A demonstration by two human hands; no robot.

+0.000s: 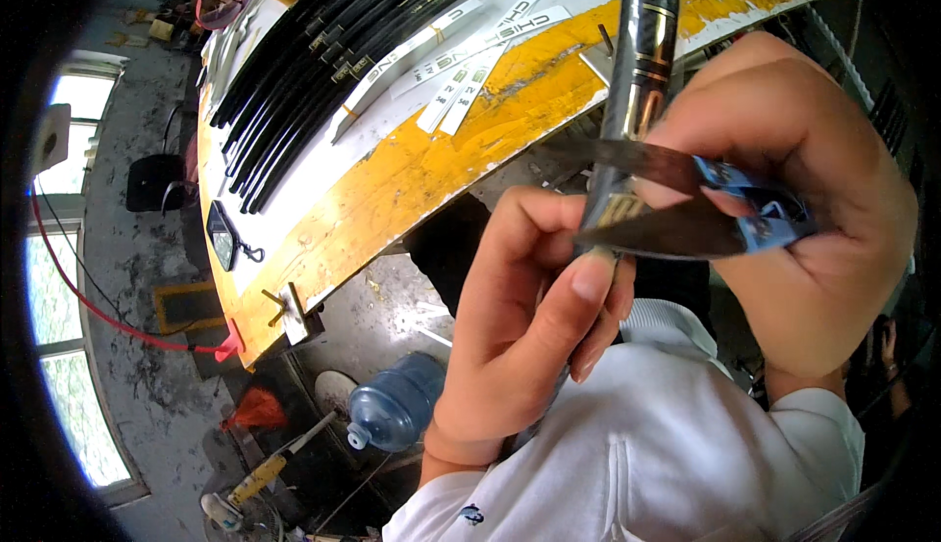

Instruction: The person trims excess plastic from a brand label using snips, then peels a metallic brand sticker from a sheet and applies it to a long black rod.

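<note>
Our left fingers (591, 279) pinch black rod (635, 44) | right fingers (730, 116) clasp open blue-handled scissors (681, 231) | gold bands (651, 79) on; what's left, we can't tell

The rod (642, 101) is black, ringed with gold bands. The shears (676, 230) have dark grey-brown blades and blue sections marked in black and white. The table (392, 174) is white with a patchy yellow border. The other rods (294, 81) are black with gold markings, the strips (469, 99) white with dark print, the bottle (402, 400) translucent blue, the shirt (676, 434) white.
</note>
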